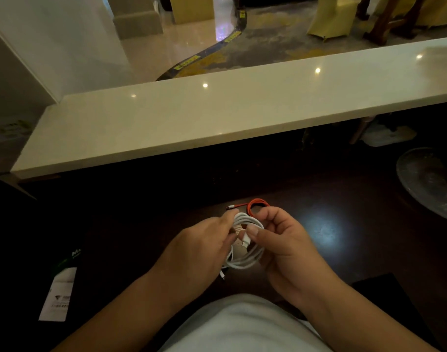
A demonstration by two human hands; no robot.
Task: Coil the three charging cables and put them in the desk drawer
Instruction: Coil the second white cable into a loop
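A white charging cable (245, 260) hangs in a loose coil between my two hands, above the dark desk (344, 250). My left hand (199, 247) pinches the coil's upper left side. My right hand (283, 240) grips the coil on the right, its thumb pressing the white plug against the loops. One short white end with a plug dangles below the coil. An orange cable (258, 203) lies coiled on the desk just behind my right hand, its plug pointing left. A third cable and the drawer are not visible.
A raised pale stone counter (217, 118) runs across the view beyond the dark desk. A round glass plate (430, 181) sits at the right. A green and white leaflet (61, 290) lies at the lower left. A dark flat object (385, 298) is at the lower right.
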